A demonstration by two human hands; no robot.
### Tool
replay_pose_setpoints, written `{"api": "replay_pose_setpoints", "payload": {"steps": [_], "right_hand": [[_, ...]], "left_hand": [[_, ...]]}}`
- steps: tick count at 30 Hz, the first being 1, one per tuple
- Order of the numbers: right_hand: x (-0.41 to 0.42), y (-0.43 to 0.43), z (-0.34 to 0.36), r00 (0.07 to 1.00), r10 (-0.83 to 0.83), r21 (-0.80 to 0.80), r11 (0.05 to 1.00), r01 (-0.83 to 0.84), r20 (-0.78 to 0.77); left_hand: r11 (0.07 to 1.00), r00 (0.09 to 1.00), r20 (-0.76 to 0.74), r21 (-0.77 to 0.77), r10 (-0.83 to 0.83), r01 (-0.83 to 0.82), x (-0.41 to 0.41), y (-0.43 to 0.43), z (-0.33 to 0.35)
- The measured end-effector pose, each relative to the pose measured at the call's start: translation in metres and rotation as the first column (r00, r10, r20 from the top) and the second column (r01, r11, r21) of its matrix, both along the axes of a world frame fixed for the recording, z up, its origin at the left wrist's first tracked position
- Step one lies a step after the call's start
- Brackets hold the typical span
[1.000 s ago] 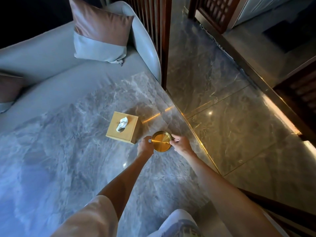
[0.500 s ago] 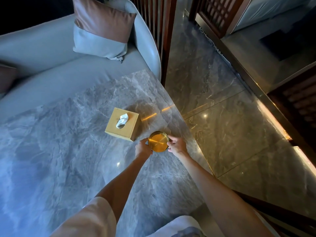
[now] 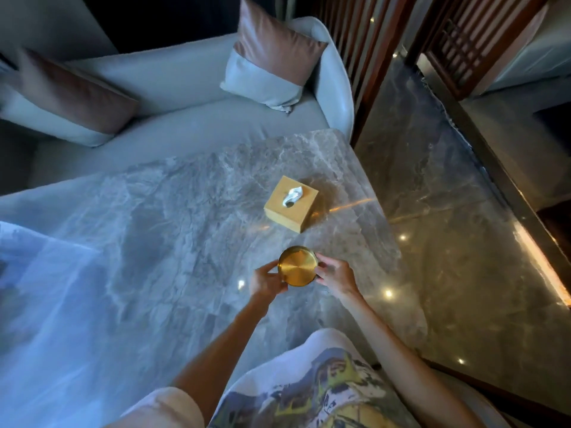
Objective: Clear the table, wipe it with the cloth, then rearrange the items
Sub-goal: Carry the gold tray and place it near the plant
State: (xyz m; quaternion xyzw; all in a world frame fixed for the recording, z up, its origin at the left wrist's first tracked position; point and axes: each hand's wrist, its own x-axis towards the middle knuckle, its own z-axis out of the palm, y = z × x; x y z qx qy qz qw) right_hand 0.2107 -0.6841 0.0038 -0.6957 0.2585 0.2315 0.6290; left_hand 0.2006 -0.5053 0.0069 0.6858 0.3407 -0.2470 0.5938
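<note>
A round brass tin [image 3: 297, 267] with a shiny lid is held between both hands, low over the grey marble table [image 3: 160, 242]. My left hand [image 3: 265, 281] grips its left side and my right hand [image 3: 335, 274] grips its right side. Behind it, near the table's right edge, stands a square tan tissue box [image 3: 291, 208] with a white tissue sticking out of the top. No cloth is in view.
A grey sofa [image 3: 173, 131] with two brown-and-grey cushions [image 3: 272, 57] runs along the table's far side. Glossy dark marble floor [image 3: 463, 242] lies to the right, past the table's edge. Dark wooden screens [image 3: 457, 32] stand at the back right.
Both hands have drawn the brass tin back toward me, away from the tissue box. The camera has pulled back and tilted, showing more of the sofa.
</note>
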Motion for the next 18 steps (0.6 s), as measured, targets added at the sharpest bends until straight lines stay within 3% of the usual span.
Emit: {"api": "replay_pose_setpoints", "payload": {"steps": [10, 18], "right_hand": [[-0.011, 0.128, 0.0, 0.958, 0.275, -0.076, 0.96, -0.269, 0.084], [-0.046, 0.27, 0.011, 0.907, 0.418, -0.115, 0.905, -0.41, 0.054]], "left_hand": [[0.955, 0.964, -0.002, 0.13, 0.268, -0.265, -0.053, 0.114, 0.027], [0.914, 0.913, 0.026, 0.004, 0.406, -0.406, -0.113, 0.253, 0.026]]}}
